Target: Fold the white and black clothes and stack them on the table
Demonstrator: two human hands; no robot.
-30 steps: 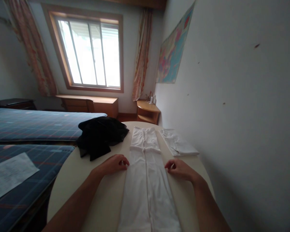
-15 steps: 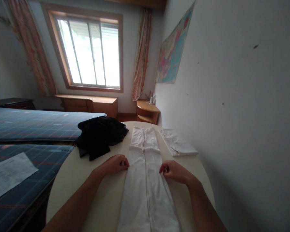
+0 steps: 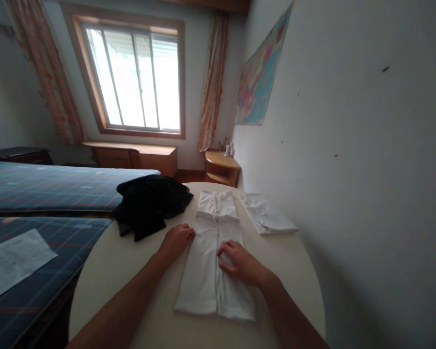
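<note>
A white garment (image 3: 203, 271) lies on the round table, folded into a long strip with a seam down its middle and a crosswise fold near its far end. Its near hem shows in full. My left hand (image 3: 178, 237) rests at the left edge of the cloth, fingertips touching it and the fingers loosely bent. On the right half, near the middle seam, my right hand (image 3: 238, 259) lies with its fingers apart, pressing on the fabric. Neither hand lifts the cloth.
A black garment (image 3: 148, 206) lies crumpled at the table's (image 3: 105, 276) back left. Another white folded garment (image 3: 267, 213) is at the back right, near the wall (image 3: 366, 218). Left of the table are blue checked mattresses (image 3: 76, 247), one with a paper sheet (image 3: 18, 261) on it.
The white garment's near end has moved away from me, so its hem is now in view. My right hand has shifted left onto the cloth; my left hand has moved slightly forward.
</note>
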